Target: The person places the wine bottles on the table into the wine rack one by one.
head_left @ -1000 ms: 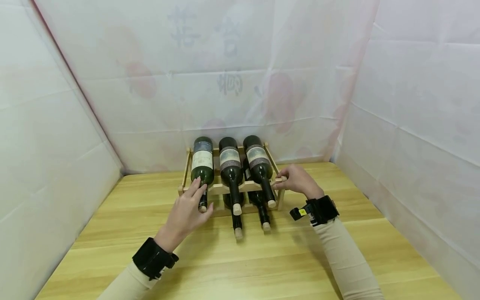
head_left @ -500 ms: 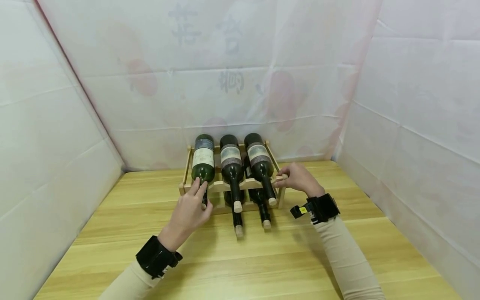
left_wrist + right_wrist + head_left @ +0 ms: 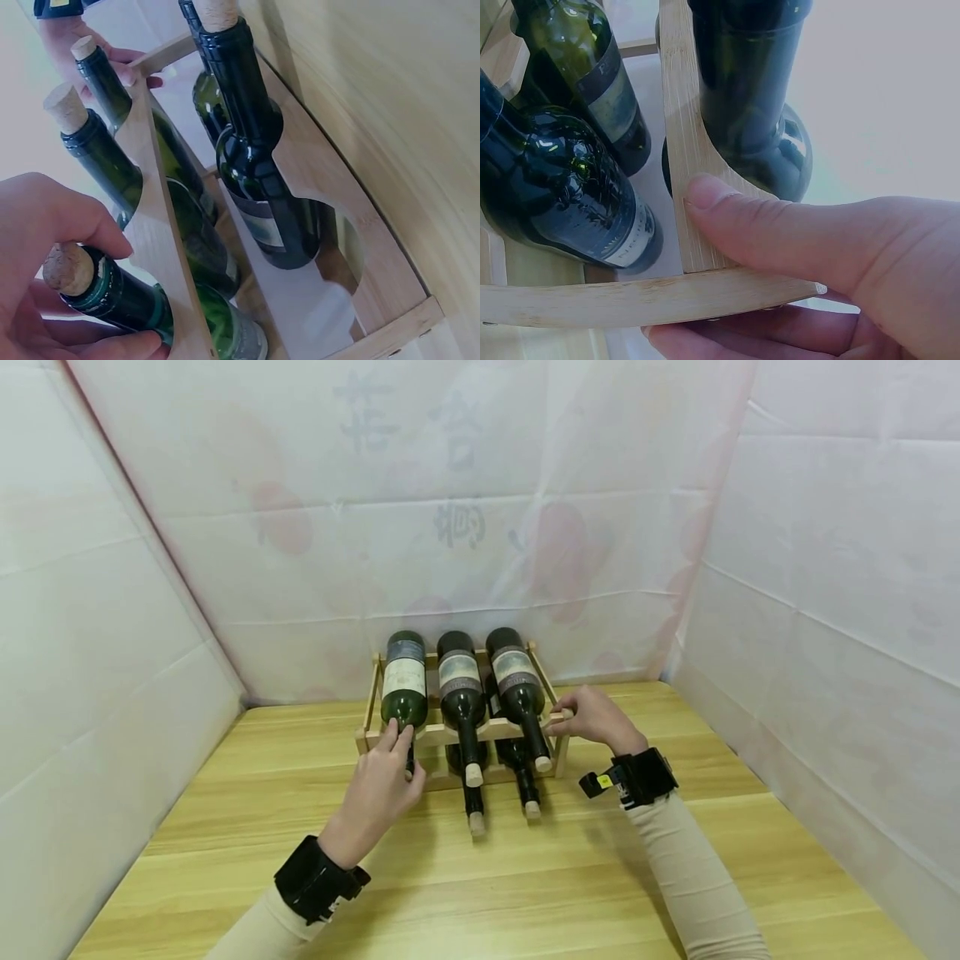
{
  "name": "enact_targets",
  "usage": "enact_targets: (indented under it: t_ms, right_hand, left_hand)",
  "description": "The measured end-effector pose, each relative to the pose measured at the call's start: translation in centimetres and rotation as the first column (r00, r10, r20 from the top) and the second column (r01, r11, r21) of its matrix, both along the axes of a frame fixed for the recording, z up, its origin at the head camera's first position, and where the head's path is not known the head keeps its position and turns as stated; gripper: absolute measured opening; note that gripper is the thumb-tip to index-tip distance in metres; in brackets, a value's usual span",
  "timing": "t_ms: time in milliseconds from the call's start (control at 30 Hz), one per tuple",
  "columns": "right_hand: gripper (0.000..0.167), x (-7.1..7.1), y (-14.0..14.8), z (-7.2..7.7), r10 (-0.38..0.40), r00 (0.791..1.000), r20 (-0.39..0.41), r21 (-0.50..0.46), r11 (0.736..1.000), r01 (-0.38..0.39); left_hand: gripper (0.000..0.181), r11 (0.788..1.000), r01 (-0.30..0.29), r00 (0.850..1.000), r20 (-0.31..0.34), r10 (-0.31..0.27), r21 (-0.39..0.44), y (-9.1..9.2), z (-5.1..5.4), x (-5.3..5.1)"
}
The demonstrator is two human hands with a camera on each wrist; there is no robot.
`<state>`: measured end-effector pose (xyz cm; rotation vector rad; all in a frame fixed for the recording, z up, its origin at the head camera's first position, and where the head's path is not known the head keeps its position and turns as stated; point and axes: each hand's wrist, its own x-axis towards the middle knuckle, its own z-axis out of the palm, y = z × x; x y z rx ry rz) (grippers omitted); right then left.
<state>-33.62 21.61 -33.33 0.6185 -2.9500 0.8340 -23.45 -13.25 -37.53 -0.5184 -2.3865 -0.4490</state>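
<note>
A two-tier wooden wine rack [image 3: 431,737] stands at the back of the table, bottles lying in it with corks forward. My left hand [image 3: 378,785] grips the neck of the green wine bottle [image 3: 405,678] at upper left. In the left wrist view, fingers and thumb lie around that bottle's neck [image 3: 120,296] just behind its cork. My right hand [image 3: 597,720] pinches the rack's front right corner, thumb on the wood in the right wrist view. The upper middle bottle [image 3: 460,677] and upper right bottle [image 3: 516,668] lie beside the gripped one.
On the lower tier, two more bottles show: one under the middle [image 3: 476,806] and one under the right [image 3: 527,785]. Their necks jut out past the rack's front. White printed cloth [image 3: 480,560] hangs close behind the rack, with more cloth at both sides.
My left hand has shifted slightly on the left bottle's neck and now covers most of its cork in the head view. The right hand stays on the rack corner.
</note>
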Motion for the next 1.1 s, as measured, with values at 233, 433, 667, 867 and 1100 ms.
enact_targets:
  t_ms: [233, 433, 667, 867, 1100]
  right_hand:
    - [0.03, 0.0, 0.1, 0.1, -0.013, 1.0, 0.005, 0.003, 1.0, 0.013]
    - [0.03, 0.2, 0.2, 0.0, -0.021, 1.0, 0.005, -0.004, 1.0, 0.021]
    - [0.031, 0.5, 0.4, 0.3, -0.014, 1.0, 0.017, -0.01, 1.0, 0.014]
    - [0.034, 0.5, 0.4, 0.4, -0.014, 1.0, 0.024, -0.016, 1.0, 0.015]
    - [0.046, 1.5, 0.6, 1.1, 0.034, 0.997, 0.067, 0.009, 0.999, -0.035]
  left_hand:
    - [0.053, 1.0, -0.018, 1.0, 0.024, 0.018, 0.017, 0.4, 0.2, 0.1]
    - [0.052, 0.997, -0.009, 0.998, 0.07, 0.004, 0.074, 0.7, 0.5, 0.1]
    - [0.036, 0.99, 0.016, 1.0, 0.014, -0.018, 0.137, 0.4, 2.7, -0.2]
    - [0.038, 0.99, -0.011, 0.994, 0.112, -0.005, 0.14, -0.2, 5.5, 0.0]
    - [0.057, 0.998, -0.054, 0.93, 0.362, 0.06, -0.027, -1.4, 7.3, 0.8]
